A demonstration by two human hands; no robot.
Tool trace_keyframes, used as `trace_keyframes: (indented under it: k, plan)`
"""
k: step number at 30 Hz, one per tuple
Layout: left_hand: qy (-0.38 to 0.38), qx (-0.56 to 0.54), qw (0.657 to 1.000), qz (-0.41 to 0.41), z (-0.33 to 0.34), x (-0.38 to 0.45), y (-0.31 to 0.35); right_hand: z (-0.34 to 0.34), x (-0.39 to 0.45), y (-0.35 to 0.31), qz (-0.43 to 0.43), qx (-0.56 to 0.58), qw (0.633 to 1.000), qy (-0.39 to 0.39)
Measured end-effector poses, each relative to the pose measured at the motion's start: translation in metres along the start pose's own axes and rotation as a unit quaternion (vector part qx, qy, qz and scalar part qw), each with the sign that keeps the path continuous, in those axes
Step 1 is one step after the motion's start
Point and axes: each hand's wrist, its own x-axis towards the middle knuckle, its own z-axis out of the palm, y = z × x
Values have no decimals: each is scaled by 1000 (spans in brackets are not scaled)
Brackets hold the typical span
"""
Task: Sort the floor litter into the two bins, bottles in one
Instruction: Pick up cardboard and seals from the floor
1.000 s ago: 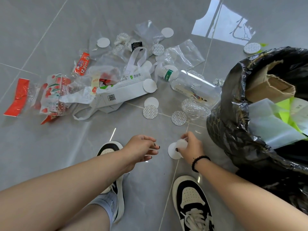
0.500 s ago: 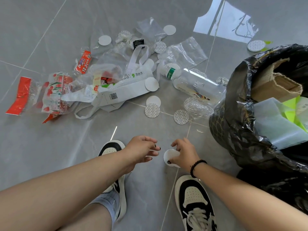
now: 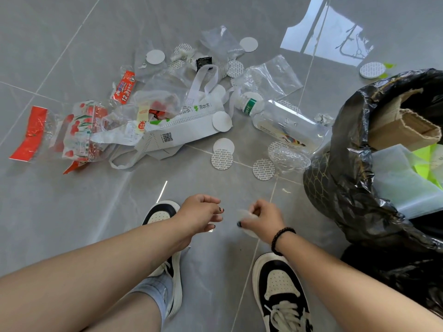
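My right hand [image 3: 261, 220] was curled round a couple of thin white discs [image 3: 243, 215], pinched between thumb and fingers, though they came out blurred and I could not tell exactly how many I had. My left hand [image 3: 200, 215] hung beside it with the fingers loosely bent and nothing in them that I could see. Both were low over the floor, just in front of my shoes.

The bin lined with a black bag [image 3: 354, 178] stood close on the right, already holding cardboard and paper. The clear bottle [image 3: 285, 124] lay on its side farther out, its base nearly against that bag, and more discs [image 3: 263, 169] sat on the tiles between it and my hands.

The risks I judged were these. The discs were flat, slick and stacked, so a loose pinch could have let one slide out and skate across the shiny tile. The bag's rim sagged inward, and a careless toss might have caught the fold and dropped back out. I saw only one bin, so the bottle so near it could easily have gone in with the paper. The clear wrappers [image 3: 268, 80] far off were easy to overlook against the grey floor.
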Motion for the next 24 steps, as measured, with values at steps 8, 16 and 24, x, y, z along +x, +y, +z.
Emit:
trace_keyframes:
  k: [8,16,24]
  plan:
    - [-164,-128,978,-14,-5,-4,4,-14,-36,-49,-176,151,961,152]
    - [-214,-167,961,49,-7,-5,7,-13,-41,-60,-281,74,950,113]
    - [-177,-170,966,78,-10,-5,6,-21,-37,-62,-290,67,952,75]
